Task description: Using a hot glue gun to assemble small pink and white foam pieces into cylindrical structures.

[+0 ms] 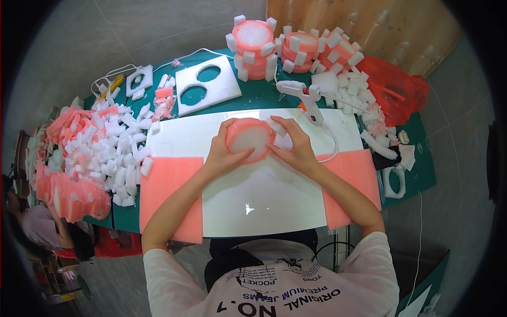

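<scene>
My left hand point(220, 151) is wrapped round the left side of a round pink foam piece point(247, 122) with a white centre, held above the white board point(264, 203). At its right edge, my right hand point(297, 147) pinches a small white foam block point(277, 127) between thumb and fingers, by the pink rim. Whether the block touches the rim is hard to make out. Just beyond the right hand, a white glue gun point(306, 99) stands with its cord curving down to the board.
Loose white foam blocks point(119, 164) and pink rings point(79, 195) are heaped at left. A white foam sheet with two holes point(228, 84) lies behind. Stacked block-studded rings point(254, 47) and a red bag point(393, 90) stand at the back. Another person point(47, 224) sits at far left.
</scene>
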Available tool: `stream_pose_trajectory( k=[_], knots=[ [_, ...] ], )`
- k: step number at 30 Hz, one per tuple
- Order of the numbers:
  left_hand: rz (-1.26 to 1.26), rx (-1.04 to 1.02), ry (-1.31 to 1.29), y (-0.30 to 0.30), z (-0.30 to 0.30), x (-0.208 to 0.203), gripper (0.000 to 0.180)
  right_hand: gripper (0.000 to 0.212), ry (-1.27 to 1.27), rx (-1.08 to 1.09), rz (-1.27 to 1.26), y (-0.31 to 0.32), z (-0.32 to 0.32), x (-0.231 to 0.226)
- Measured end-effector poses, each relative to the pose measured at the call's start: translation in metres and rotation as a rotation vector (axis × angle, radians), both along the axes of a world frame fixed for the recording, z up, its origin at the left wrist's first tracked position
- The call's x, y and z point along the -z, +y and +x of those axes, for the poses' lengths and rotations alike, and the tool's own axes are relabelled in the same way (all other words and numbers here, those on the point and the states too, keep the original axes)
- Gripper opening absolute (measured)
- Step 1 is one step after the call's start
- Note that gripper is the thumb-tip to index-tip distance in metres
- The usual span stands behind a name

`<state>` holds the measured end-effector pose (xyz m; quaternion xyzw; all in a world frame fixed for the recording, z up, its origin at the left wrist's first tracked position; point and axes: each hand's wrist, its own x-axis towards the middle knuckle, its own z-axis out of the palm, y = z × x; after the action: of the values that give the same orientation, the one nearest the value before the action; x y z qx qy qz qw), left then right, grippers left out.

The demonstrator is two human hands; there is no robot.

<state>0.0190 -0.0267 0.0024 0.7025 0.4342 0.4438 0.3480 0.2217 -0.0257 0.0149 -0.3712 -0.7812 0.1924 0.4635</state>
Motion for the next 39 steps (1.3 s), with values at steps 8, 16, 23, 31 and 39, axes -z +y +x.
stream_pose_trajectory(
  k=[8,16,23,31,39],
  knots=[
    [-0.096,-0.007,-0.021,0.0,0.0,-0.002,0.07,0.051,-0.012,-0.007,-0.011,0.001,0.001,0.001],
    [-0.034,0.0,0.051,0.002,-0.002,-0.002,0.071,0.049,-0.033,-0.005,-0.017,0.001,0.001,0.002],
    [-0.017,0.019,0.106,0.006,-0.005,-0.003,0.071,0.049,-0.033,0.007,-0.017,0.002,0.001,0.002],
    [-0.208,0.084,-0.232,0.014,-0.01,0.019,0.03,0.052,0.001,0.05,-0.052,0.005,0.002,0.004],
    [-0.229,0.102,-0.259,0.015,-0.011,0.02,0.027,0.052,-0.008,0.05,-0.022,0.003,0.001,0.005]
  ],
)
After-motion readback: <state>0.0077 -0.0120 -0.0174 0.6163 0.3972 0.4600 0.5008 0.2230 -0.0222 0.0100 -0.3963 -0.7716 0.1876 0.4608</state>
